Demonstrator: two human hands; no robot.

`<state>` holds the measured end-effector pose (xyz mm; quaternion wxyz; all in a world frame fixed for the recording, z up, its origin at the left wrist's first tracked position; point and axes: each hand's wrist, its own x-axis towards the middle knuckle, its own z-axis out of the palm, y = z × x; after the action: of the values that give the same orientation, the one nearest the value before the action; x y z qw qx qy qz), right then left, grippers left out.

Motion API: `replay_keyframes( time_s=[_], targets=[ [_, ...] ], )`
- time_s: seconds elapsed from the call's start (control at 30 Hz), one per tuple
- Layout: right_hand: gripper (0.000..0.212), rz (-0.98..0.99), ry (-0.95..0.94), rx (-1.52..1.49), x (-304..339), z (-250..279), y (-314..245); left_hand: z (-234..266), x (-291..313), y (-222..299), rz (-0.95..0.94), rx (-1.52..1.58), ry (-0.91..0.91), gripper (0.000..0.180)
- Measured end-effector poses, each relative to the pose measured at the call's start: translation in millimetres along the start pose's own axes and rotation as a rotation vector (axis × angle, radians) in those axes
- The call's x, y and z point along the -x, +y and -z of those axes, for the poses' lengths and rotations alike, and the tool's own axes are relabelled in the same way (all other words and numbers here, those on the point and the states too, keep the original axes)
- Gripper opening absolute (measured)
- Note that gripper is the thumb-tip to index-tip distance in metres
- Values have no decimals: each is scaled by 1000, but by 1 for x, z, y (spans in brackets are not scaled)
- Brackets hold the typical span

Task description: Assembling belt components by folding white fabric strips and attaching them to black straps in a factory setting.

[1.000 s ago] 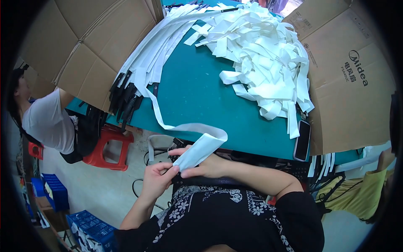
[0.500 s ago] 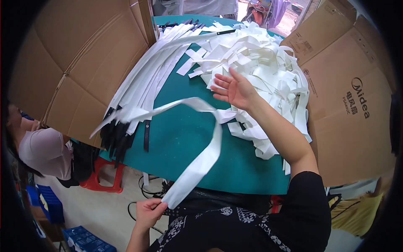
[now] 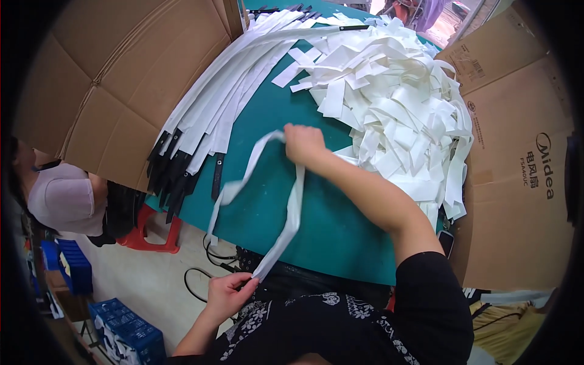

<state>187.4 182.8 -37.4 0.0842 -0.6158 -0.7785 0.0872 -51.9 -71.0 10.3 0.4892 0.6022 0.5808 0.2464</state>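
A long white fabric strip (image 3: 292, 213) runs between my two hands above the table. Near the table's front edge, my left hand (image 3: 230, 294) pinches one end of it between thumb and fingers. Over the middle of the table, my right hand (image 3: 304, 145) is closed around the strip partway along. Beyond that hand the strip's other part hangs down to the left, its tail near the table edge. To the right lies a large heap of loose white strips (image 3: 401, 115). On the left, long white bands (image 3: 234, 91) with black ends (image 3: 173, 176) lie side by side.
Beneath everything is a green tabletop (image 3: 274, 115). Cardboard walls stand at left (image 3: 121, 73) and right (image 3: 511, 201). Another person (image 3: 67, 198) sits at the left, by a red stool (image 3: 158, 231). Blue crates (image 3: 131, 331) stand on the floor, and black cables (image 3: 191, 280) hang below the table edge.
My right hand, open near the heap before, has moved left and closed on the strip. The strip's free part now hangs lower and nearer me. The whole view has shifted slightly.
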Motion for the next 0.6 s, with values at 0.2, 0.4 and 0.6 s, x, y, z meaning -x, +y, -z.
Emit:
replay_keyframes(
  time_s=[0.2,0.4,0.6],
  targets=[
    [18,-472,184,-2162,-49,56,86,3,-11,-6,194,295,150,12],
    [33,-153,355,-2502,-8,124,187,9,-42,-20,287,547,-6,14],
    [21,663,391,-2784,31,170,261,-13,-67,-19,286,517,-94,15]
  ],
)
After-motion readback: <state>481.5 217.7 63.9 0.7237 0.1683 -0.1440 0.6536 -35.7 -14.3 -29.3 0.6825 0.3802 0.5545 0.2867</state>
